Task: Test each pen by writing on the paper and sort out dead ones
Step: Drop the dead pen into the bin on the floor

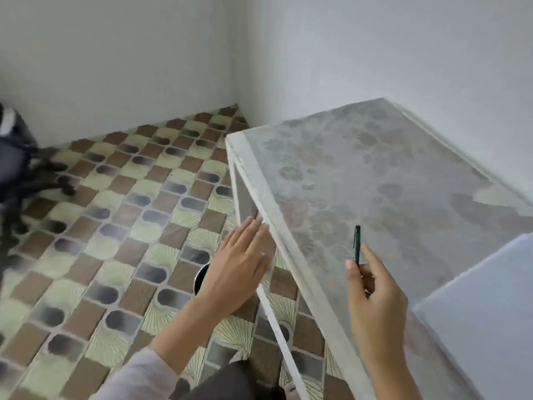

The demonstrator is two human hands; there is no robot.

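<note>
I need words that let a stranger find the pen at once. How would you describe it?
Start at the white-framed table with the faded flower pattern. Over its near part, the right hand holds a pen upright. It is slim and dark green, the only pen in view.

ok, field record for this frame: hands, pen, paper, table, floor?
table: floral top, white frame
paper: white, on table at right
pen: dark green, near upright, off the paper
right hand: pinches pen above table
left hand: open, fingers straight, by table edge, holds nothing
floor: dark round container, partly behind left hand
</note>
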